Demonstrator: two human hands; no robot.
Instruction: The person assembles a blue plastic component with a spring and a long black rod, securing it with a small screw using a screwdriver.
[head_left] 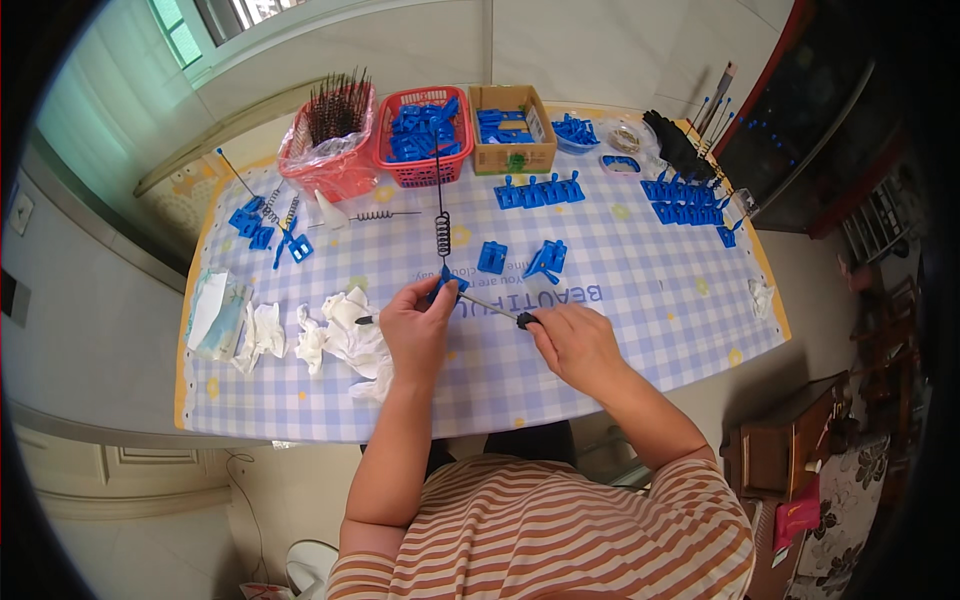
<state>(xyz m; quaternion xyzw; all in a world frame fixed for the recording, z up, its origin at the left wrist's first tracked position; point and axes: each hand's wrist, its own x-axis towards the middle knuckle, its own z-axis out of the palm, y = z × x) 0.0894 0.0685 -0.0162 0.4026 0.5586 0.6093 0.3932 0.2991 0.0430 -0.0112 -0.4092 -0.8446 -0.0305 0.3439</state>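
Note:
My left hand (416,325) is closed on a small blue plastic part (446,282) over the near middle of the table. From that part a black coil spring with a long straight rod (443,236) points away from me. My right hand (582,350) grips the black handle of a screwdriver (492,305). Its metal shaft reaches left to the blue part; the tip is hidden at my left fingers. Just beyond my hands lie a blue plate-like piece (491,257) and a blue piece with a lever (546,261).
At the back stand a red bag-lined basket of dark rods (325,165), a red basket of blue parts (425,175) and a cardboard box (513,158). Rows of blue pieces (540,192) lie centre and right (688,205). Crumpled tissues (352,335) and blue parts with springs (295,246) lie left.

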